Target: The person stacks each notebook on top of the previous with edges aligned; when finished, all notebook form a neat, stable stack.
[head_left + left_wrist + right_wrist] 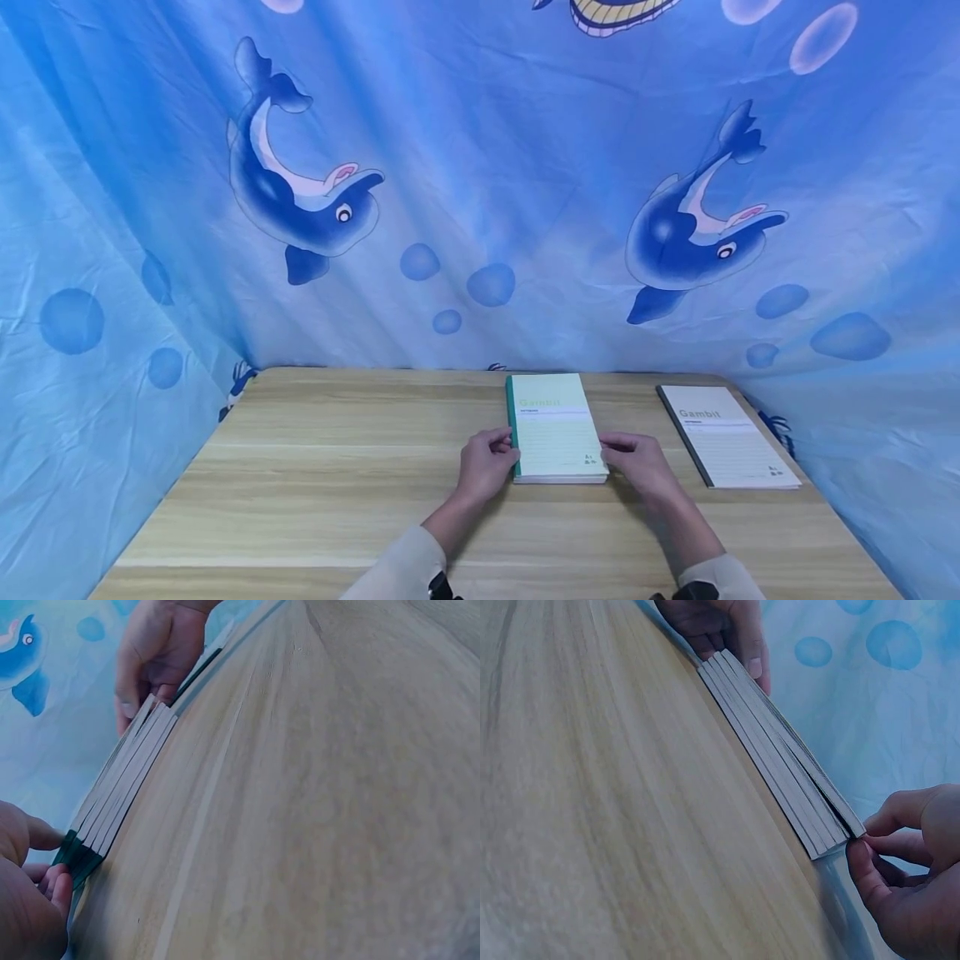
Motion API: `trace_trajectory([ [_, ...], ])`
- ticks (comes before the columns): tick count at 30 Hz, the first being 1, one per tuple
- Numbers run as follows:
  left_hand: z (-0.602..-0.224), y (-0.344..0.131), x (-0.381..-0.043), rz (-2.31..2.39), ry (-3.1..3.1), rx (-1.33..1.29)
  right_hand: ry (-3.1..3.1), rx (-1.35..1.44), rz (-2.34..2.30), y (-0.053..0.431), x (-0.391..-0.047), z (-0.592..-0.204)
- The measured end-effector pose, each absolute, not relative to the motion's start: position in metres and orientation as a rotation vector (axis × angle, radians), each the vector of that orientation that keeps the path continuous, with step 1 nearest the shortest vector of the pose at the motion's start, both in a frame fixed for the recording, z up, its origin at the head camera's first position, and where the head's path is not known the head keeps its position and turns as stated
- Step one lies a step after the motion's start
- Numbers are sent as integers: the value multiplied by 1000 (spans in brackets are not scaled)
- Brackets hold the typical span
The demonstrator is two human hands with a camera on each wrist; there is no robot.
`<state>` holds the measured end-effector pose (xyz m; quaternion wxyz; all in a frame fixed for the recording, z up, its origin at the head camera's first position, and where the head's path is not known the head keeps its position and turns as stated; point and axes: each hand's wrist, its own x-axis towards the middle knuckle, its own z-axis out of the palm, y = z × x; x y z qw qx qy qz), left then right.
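A stack of several notebooks (555,442) lies toward the back of the table, its top cover pale green with a green spine and the word Gambit. At the spine side, my left hand (486,467) has its thumb and fingers against the green spine (71,851). My right hand (641,462) pinches the right edge of the top notebook near its front corner. A dark gap shows under that corner in the right wrist view, above the lower notebooks (761,757). The undersides of the fingertips are partly hidden.
A white notebook (727,437) with a dark spine lies at the right of the wooden table (337,475). Behind the table hangs a blue curtain (465,167) printed with dolphins and bubbles, which also runs along both sides.
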<state>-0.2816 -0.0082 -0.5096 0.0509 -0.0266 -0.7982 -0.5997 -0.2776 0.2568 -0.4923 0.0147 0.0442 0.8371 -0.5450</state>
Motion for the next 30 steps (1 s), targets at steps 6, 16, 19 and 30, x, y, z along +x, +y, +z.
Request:
trace_trajectory([
  [6,-511,-11,-281,-1813,-2429,-69,2600,158,-1690,255,-280,-498],
  [16,-513,-14,-281,-1764,-2450,-104,2609,134,-1675,253,-281,-499],
  [19,-513,-14,-282,-1756,-2451,-130,2618,124,-1659,253,-280,-499],
  [30,-514,-12,-283,-1781,-2445,-144,2635,133,-1627,257,-280,-498],
])
